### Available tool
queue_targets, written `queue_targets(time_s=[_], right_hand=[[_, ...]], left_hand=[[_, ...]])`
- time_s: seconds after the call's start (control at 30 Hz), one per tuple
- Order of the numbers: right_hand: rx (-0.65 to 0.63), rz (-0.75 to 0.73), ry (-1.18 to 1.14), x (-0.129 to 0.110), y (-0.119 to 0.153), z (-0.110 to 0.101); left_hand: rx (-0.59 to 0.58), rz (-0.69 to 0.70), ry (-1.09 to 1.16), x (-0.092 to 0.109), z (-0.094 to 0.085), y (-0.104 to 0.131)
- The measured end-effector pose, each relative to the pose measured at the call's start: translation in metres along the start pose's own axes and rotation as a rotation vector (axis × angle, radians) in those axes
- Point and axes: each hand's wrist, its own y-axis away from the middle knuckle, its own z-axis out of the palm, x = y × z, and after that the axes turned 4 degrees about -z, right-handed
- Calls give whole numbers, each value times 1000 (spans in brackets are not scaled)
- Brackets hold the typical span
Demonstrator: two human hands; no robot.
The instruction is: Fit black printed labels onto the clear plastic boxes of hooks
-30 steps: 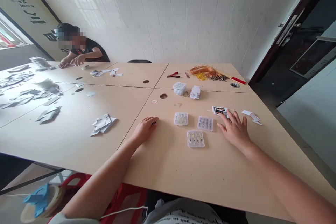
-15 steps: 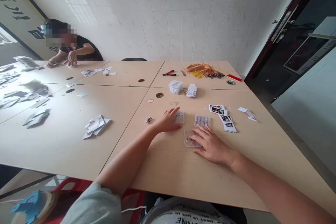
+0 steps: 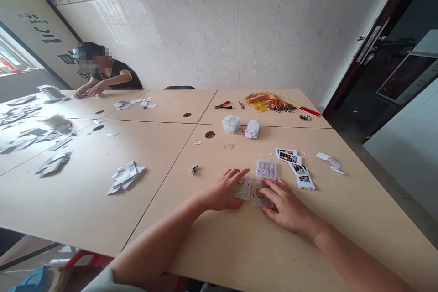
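Observation:
Three small clear plastic cases with little metallic pieces inside lie on the table before me. My left hand (image 3: 224,190) holds the left case (image 3: 243,188) by its edges, thumb at the near side and fingers at the far side. Against its right side sits the near case (image 3: 256,197), partly covered by the fingers of my right hand (image 3: 285,203), which grip its right end. The third case (image 3: 266,169) lies flat just beyond, untouched.
Stacked cases (image 3: 231,124) and white cards (image 3: 252,129) stand farther back. Photo cards (image 3: 305,179) lie right. Red-handled pliers (image 3: 223,105) and copper-coloured strands (image 3: 267,100) are at the back. White packets (image 3: 126,176) lie left. Another person (image 3: 119,75) sits at the far left.
My left hand has brought its case nearer, beside the one under my right hand. The two cases were apart before. The view has tilted upward a little.

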Motion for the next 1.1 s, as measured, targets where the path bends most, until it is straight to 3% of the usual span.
queue_targets(time_s=[0.2, 0.33, 0.43, 0.57, 0.63, 0.73, 0.93, 1.1], right_hand=[[-22, 16, -46, 3, 4, -5], [-13, 38, -64, 6, 7, -9], [28, 68, -67, 8, 7, -12], [80, 88, -70, 10, 7, -12], [94, 80, -68, 10, 6, -13], [109, 61, -55, 8, 7, -14], [119, 20, -48, 3, 10, -15], [131, 3, -83, -1, 10, -15]], left_hand=[[35, 56, 124, 0, 18, -2], [93, 62, 204, -6, 7, -13], [248, -67, 236, -16, -23, -45], [488, -396, 241, -29, -67, -112], [552, -523, 224, -35, -79, -141], [594, -612, 199, -44, -82, -168], [611, -640, 172, -63, -69, -182], [611, -632, 159, -69, -69, -172]])
